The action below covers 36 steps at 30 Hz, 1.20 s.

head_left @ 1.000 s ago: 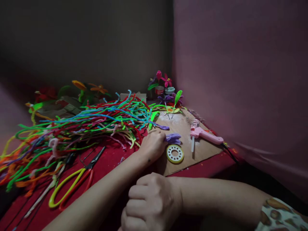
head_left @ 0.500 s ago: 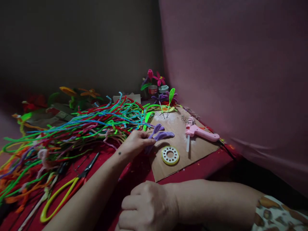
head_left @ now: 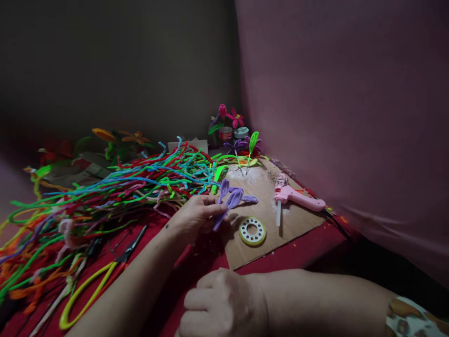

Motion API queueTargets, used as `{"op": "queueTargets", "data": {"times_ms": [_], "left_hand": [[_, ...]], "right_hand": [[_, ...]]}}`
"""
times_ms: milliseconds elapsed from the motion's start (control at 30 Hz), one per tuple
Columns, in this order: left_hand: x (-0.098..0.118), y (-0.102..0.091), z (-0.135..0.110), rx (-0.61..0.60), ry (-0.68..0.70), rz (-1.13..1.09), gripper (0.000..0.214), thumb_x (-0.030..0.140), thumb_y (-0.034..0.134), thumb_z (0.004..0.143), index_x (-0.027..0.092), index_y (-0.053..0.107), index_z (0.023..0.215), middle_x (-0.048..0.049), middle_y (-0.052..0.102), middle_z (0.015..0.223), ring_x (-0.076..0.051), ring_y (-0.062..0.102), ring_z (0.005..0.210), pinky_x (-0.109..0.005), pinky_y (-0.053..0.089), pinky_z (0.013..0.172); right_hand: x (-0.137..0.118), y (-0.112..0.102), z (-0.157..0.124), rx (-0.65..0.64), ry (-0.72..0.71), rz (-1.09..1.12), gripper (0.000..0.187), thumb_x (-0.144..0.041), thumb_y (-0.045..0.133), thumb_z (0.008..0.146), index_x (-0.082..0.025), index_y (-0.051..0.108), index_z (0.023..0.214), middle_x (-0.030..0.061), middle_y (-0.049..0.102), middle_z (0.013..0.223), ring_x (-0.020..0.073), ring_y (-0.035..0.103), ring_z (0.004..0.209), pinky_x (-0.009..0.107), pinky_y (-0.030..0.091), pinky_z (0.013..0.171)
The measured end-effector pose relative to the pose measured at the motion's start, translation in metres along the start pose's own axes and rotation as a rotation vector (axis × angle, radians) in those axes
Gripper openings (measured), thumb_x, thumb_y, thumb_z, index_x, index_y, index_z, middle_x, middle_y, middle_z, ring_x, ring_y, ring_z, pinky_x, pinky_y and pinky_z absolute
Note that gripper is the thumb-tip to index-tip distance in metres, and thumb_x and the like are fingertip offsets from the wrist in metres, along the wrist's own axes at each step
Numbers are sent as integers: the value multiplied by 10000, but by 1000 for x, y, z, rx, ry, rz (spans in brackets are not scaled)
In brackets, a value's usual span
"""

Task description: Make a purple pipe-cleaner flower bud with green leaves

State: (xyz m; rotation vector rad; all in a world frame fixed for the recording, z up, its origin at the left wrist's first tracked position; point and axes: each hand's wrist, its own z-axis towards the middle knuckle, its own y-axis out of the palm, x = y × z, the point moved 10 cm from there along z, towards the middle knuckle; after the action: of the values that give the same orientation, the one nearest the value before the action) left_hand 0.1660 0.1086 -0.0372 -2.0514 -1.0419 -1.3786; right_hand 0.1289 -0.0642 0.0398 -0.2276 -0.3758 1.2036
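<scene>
head view: and the left hand [head_left: 198, 213], mid-frame, has thumb and fingers pinching purple loops [head_left: 234, 199] just left of the tape roll [head_left: 253, 239]! half a second ago, two loops leaned together to the right; now they've turned, more separate shapes fan out, so the bunch looks to be getting arranged in the grip. one loop further right: held or lying on the cardboard [head_left: 294, 222], can't tell. lower centre, the right hand [head_left: 224, 304] stays curled, its inside hidden.
</scene>
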Motion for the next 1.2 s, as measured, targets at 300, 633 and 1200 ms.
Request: {"op": "queueTargets", "data": {"times_ms": [300,633,1200], "left_hand": [[34,-49,-49,234,259,-9,266,293,721,638,130,603,811,44,524,583,-19,352,421,-163,235,417],[7,-71,-58,270,295,-66,262,355,674,693,125,592,788,82,399,458,-13,272,356,-166,157,374],[-11,-51,-49,84,162,8,316,393,572,773,97,619,674,-52,655,576,-9,350,277,-172,153,327]], "right_hand": [[125,-40,-39,285,1294,480,175,-290,525,820,-159,527,704,-42,456,578,68,413,498,204,336,469],[173,27,-59,325,1589,884,258,-338,697,630,-130,549,591,-41,483,472,51,376,414,207,255,423],[174,31,-88,381,1657,880,236,-346,680,639,-140,572,677,-47,493,449,57,395,352,193,240,365]]}}
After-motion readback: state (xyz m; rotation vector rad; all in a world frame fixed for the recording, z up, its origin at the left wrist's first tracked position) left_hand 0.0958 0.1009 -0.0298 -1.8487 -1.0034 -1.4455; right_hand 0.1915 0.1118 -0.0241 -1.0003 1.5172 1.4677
